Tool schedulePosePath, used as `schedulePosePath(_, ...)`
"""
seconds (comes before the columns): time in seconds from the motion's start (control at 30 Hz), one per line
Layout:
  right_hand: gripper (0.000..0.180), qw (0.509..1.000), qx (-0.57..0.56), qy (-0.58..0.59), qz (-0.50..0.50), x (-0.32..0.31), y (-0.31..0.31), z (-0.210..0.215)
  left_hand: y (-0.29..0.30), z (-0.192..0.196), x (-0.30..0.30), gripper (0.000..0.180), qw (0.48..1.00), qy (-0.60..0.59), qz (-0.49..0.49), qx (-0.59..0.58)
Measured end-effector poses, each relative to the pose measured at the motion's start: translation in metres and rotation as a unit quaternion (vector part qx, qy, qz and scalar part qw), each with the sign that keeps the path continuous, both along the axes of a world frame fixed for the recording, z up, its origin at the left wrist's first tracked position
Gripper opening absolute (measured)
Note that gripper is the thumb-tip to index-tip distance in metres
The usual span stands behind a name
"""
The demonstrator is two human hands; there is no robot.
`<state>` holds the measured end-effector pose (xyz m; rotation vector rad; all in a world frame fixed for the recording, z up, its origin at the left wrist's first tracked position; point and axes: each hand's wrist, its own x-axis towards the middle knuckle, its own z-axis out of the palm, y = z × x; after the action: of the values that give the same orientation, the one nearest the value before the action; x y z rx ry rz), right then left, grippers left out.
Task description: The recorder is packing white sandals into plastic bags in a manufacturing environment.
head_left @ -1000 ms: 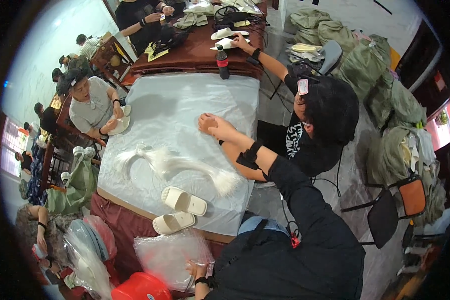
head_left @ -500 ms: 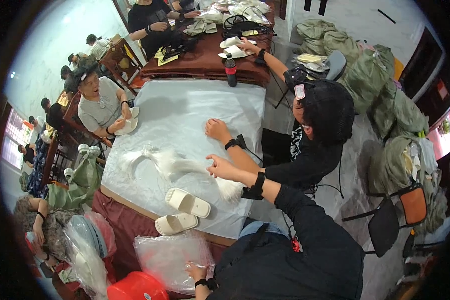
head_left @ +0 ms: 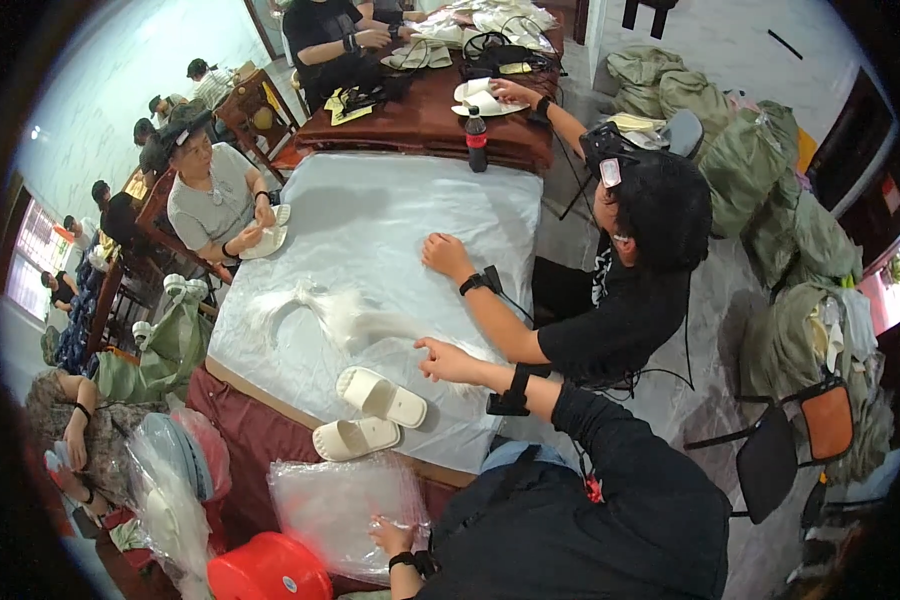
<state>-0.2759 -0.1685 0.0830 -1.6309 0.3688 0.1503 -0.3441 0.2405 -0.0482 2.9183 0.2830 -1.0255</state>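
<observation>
My left hand (head_left: 394,537) is at the right edge of a stack of clear plastic bags (head_left: 335,505), its fingers bent around the bags' edge. My right hand (head_left: 448,361) reaches over the table with its index finger stretched out and nothing in it. Under and beside it, a long bundle of white fibres (head_left: 320,310) lies spread on the plastic-covered table (head_left: 370,220). Left of that hand and nearer me lies a pair of cream slippers, one slipper (head_left: 382,396) just behind the other slipper (head_left: 356,438), close to the table's near edge.
Across the table at right, a co-worker (head_left: 650,230) rests one hand on it and touches white slippers (head_left: 482,98) with the other. Another person (head_left: 210,195) at left holds a pale slipper. A dark bottle (head_left: 476,140) stands far off; a red bucket (head_left: 270,568) sits at lower left.
The whole view has shifted slightly. My right hand stays over the fibres with its index finger out, and my left hand stays at the bags. The person at left has turned their head.
</observation>
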Motion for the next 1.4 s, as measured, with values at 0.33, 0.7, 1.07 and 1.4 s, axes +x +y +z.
schedulePosePath(0.33, 0.054, 0.998, -0.034, 0.023, 0.041, -0.003, 0.023, -0.012, 0.009, -0.006, -0.005, 0.122, 1.0, -0.013, -0.003, -0.012)
schedulePosePath(0.7, 0.079, 0.753, -0.414, 0.158, -0.487, -0.041, -0.106, -0.053, 0.016, -0.021, -0.002, 0.121, 0.999, -0.024, -0.027, -0.001)
schedulePosePath(1.07, 0.049, 0.915, -0.362, -0.159, 0.078, -0.001, 0.016, -0.088, 0.037, -0.022, -0.013, 0.103, 0.992, -0.081, -0.089, -0.035)
schedulePosePath(1.4, 0.042, 0.871, -0.37, -0.049, 0.321, 0.06, 0.114, -0.127, -0.004, 0.034, -0.018, 0.092, 0.987, -0.141, 0.061, -0.054)
